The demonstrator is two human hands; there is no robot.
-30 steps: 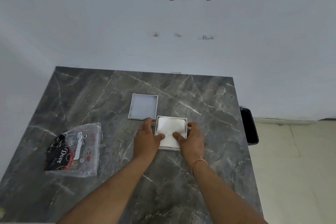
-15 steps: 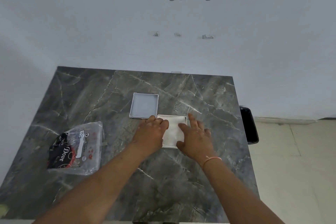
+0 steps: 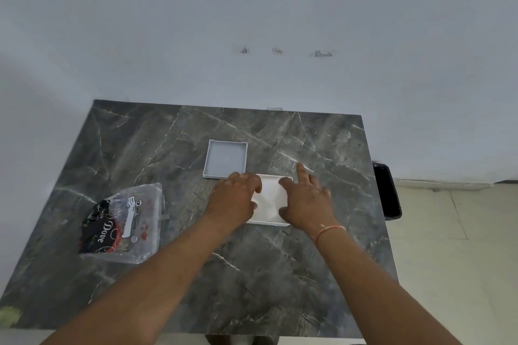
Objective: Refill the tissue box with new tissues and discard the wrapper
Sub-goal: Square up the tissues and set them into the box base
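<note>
A shallow white tissue box (image 3: 269, 223) lies at the middle of the dark marble table (image 3: 308, 274), filled with white tissues (image 3: 269, 199). My left hand (image 3: 235, 199) lies flat on the tissues' left side, palm down. My right hand (image 3: 307, 199) presses on their right side with fingers spread, the index finger reaching past the box's far edge. The grey box lid (image 3: 225, 159) lies upside down just behind the box, touching my left fingertips' area. The clear plastic wrapper (image 3: 123, 221) with a black and red "Dove" print lies empty at the left.
A black waste bin (image 3: 388, 190) stands on the floor past the table's right edge. A white wall rises directly behind the table. A pale tiled floor (image 3: 448, 260) shows at the right.
Both hands have moved from gripping the box's near corners to lying flat on top of the tissues. The right fingers have spread and reached farther back.
</note>
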